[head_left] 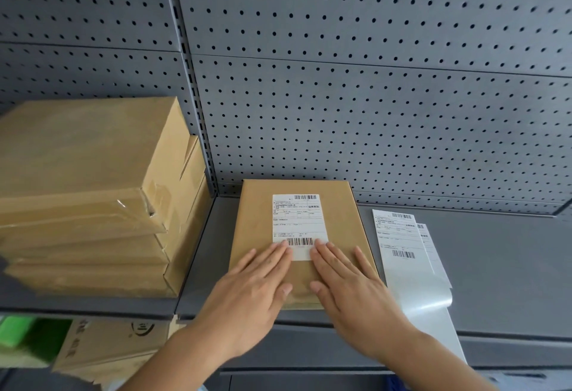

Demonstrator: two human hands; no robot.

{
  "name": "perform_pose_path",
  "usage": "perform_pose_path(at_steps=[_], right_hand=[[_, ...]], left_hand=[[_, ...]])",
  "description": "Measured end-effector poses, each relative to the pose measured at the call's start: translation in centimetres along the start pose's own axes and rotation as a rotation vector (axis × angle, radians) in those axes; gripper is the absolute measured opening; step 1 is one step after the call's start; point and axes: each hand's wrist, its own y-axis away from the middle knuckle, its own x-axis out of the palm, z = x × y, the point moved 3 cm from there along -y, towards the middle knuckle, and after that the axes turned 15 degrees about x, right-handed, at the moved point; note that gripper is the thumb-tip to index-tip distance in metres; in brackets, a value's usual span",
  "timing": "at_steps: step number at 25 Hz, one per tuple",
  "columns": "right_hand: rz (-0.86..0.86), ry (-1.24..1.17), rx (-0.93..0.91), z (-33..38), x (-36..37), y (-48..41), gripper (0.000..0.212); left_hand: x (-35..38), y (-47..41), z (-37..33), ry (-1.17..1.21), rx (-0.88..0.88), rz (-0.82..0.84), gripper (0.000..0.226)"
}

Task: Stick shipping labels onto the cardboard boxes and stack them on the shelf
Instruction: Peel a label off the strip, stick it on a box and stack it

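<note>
The left hand (247, 291) and right hand (349, 288) lie flat, fingers straight, pressing the near edge of the white printed shipping label (298, 220) onto the flat brown cardboard box (253, 220), which lies on the grey metal shelf (495, 267), seemingly for firm backing.

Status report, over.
Left hand and right hand flat, pressing shipping label onto cardboard box. Box on shelf, right of box stack. Spare labels beside; nothing blocking.

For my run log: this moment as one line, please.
step: pressing label; left hand: flat on box; right hand: flat on box; spare labels: beside box
</note>
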Motion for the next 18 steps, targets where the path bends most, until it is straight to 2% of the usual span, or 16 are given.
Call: perform_pose_path(at_steps=[5, 7, 9, 12, 15, 18], right_hand=[[0.026, -0.03, 0.15, -4.1, -0.6, 0.6, 0.078], [0.051, -0.068, 0.225, -5.4, -1.0, 0.7, 0.081], [0.109, -0.257, 0.348, -6.2, -1.4, 0.5, 0.077], [0.299, -0.782, 0.578, -6.5, -1.2, -0.3, 0.076], [0.404, -1.053, 0.656, -6.0, -0.2, -1.2, 0.061], [0.409, -1.166, 0.668, -5.4, -0.1, -1.4, 0.04]], left_hand=[[-0.5, 2.1, 2.7, 0.02, -0.2, -0.001, 0.063], [-0.5, 2.8, 3.8, 0.118, -0.292, -0.04, 0.069], [-0.5, 3.0, 4.3, 0.378, -0.412, -0.136, 0.079], [0.0, 2.3, 4.6, 0.852, -0.594, -0.305, 0.087], [0.9, 1.2, 4.8, 1.17, -0.671, -0.406, 0.074], [1.0, 0.7, 4.3, 1.298, -0.658, -0.457, 0.044]])
